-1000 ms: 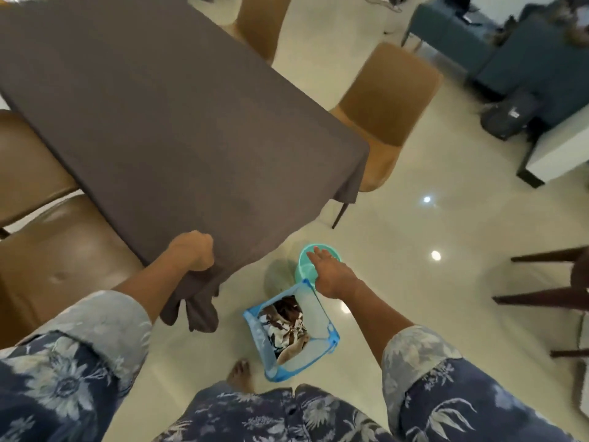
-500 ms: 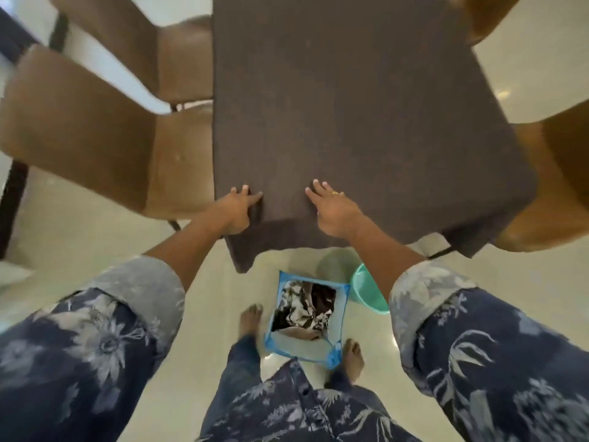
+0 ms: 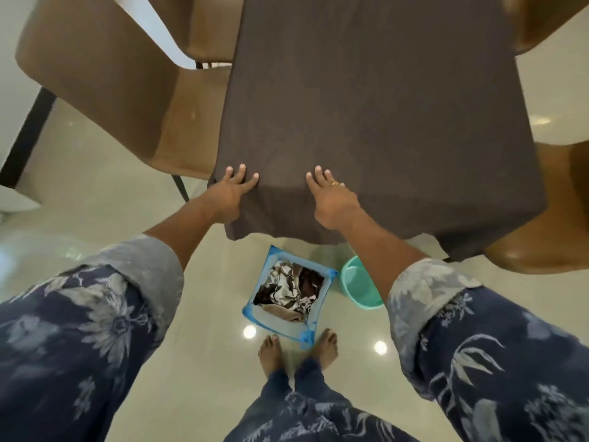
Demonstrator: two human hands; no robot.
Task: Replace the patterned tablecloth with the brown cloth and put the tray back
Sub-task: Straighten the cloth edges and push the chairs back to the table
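Observation:
The brown cloth [image 3: 376, 100] covers the table from its near end to the top of the view, and its edge hangs over the near end. My left hand [image 3: 229, 194] lies flat on the near left corner, fingers spread. My right hand [image 3: 331, 196] lies flat on the near edge a little to the right, fingers apart, holding nothing. The patterned tablecloth [image 3: 287, 290] is bunched inside a blue mesh basket [image 3: 274, 317] on the floor below the table end. No tray is in view.
A teal bucket [image 3: 360, 285] stands on the floor right of the basket. Tan chairs flank the table: one at the left [image 3: 105, 81] and one at the right [image 3: 548, 247]. My bare feet [image 3: 296, 352] stand just behind the basket on the glossy tiled floor.
I have turned to face the table's end. My right hand came up from near the bucket onto the cloth. My left hand opened and now both press flat on the near edge.

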